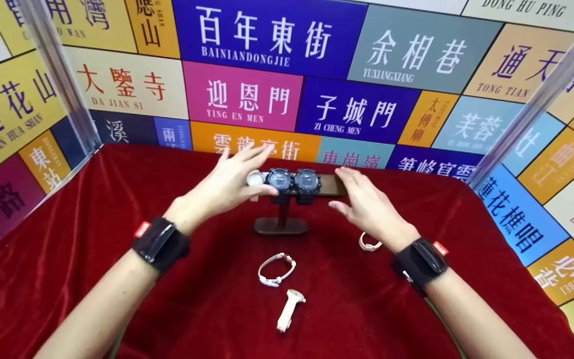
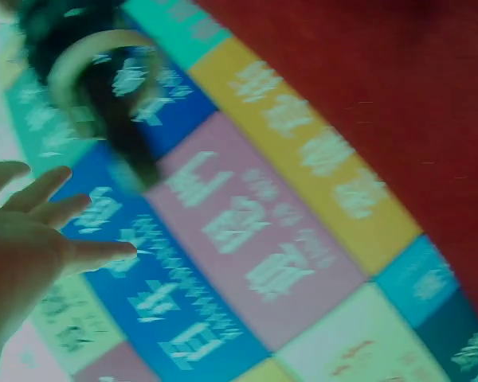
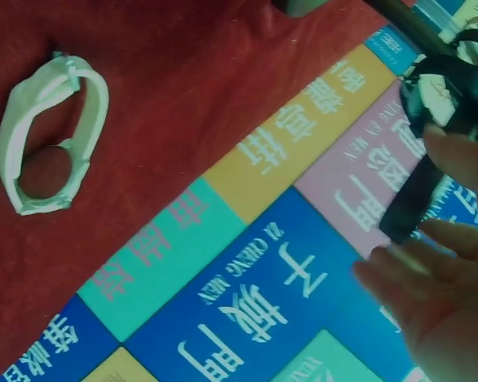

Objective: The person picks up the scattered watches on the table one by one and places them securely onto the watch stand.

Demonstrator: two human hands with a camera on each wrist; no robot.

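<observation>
Black watches [image 1: 307, 180] sit around a stand's [image 1: 281, 227] raised bar, apparently so their faces show, between a left hand [image 1: 228, 175] and right hand [image 1: 374, 205], both empty, fingers loosely extended.

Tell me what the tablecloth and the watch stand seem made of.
Tablecloth: probably velvet, softly lustrous, given its mottled light and dark patches. Watch stand: smooth, brown, perhaps stained wood by its colour; no clear grain, so possibly metal.

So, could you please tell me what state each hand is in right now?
Left hand: open, holding nothing, near the watch stand.
Right hand: open, holding nothing, by the watch stand's bare end.
</observation>
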